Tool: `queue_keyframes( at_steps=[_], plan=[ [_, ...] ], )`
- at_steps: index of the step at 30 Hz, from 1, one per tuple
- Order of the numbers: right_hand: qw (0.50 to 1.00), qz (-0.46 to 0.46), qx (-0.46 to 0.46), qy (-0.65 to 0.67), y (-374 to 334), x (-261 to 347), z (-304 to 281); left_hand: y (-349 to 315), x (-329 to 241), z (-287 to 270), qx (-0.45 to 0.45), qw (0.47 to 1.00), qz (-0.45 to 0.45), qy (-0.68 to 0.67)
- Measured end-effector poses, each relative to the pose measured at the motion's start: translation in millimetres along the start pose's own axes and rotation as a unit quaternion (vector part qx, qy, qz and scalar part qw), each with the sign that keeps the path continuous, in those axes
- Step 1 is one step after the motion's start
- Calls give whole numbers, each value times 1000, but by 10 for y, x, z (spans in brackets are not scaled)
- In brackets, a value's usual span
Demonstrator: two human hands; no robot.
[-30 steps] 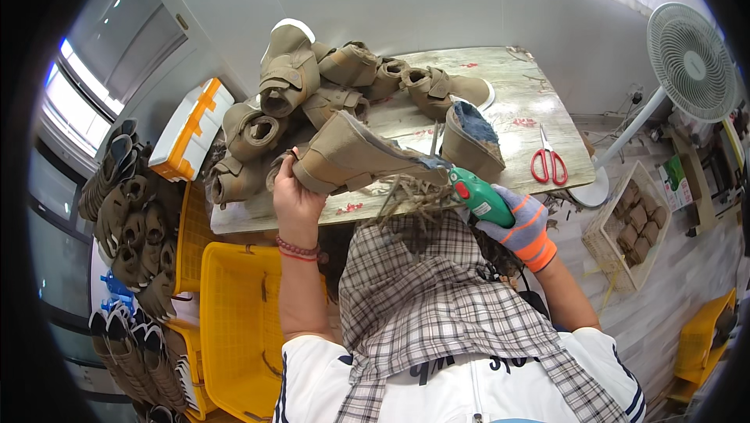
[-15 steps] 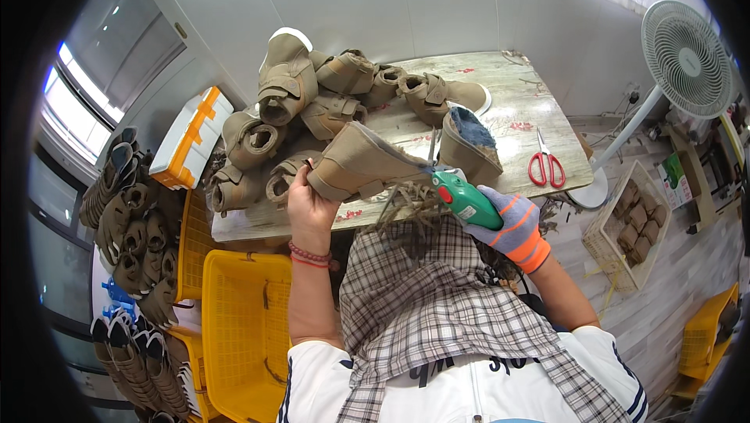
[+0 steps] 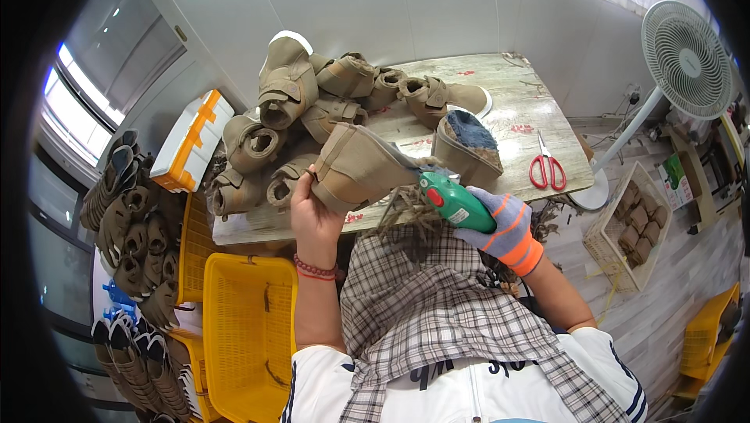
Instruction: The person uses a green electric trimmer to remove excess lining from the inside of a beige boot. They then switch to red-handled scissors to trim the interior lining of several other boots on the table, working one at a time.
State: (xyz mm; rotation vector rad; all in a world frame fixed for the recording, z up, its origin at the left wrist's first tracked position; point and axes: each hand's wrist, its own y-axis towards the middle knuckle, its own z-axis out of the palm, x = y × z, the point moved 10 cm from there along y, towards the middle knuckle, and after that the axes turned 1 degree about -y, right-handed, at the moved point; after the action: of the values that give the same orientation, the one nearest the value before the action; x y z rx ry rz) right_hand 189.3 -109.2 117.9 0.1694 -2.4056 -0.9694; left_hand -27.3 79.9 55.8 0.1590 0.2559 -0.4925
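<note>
My bare left hand [image 3: 319, 216] is closed on a tan shoe upper [image 3: 358, 167], raised above the front edge of the table. In a grey and orange glove, my right hand [image 3: 502, 228] grips a green handheld electric cutter [image 3: 455, 202] with a red button. The cutter's head meets the upper's right-hand edge. Grey-brown trimmed strips [image 3: 406, 208] hang below, at the table's edge over my checked apron [image 3: 422, 290]. Just beyond the cutter stands another tan upper [image 3: 466, 159] with fuzzy blue lining on top.
Several tan shoes [image 3: 285, 83] are piled on the table's left. Red-handled scissors [image 3: 547, 169] lie on the table [image 3: 539, 95] at right. A yellow crate [image 3: 248, 263] stands at left, a white-and-orange box [image 3: 191, 138] behind it. A fan [image 3: 687, 64] and a cream crate [image 3: 605, 243] are at right.
My right hand and the cutter have shifted slightly left and toward me along the upper's edge. The upper has turned a little in my left hand, its right end dropping.
</note>
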Motion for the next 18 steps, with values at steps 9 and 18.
queue_keyframes(
  at_steps=[9,18],
  plan=[
    [990,64,26,120,44,-28,82,-353,3,619,56,981,91,160],
    [970,130,41,201,72,-116,203,-384,104,646,130,951,100,261]
  ],
)
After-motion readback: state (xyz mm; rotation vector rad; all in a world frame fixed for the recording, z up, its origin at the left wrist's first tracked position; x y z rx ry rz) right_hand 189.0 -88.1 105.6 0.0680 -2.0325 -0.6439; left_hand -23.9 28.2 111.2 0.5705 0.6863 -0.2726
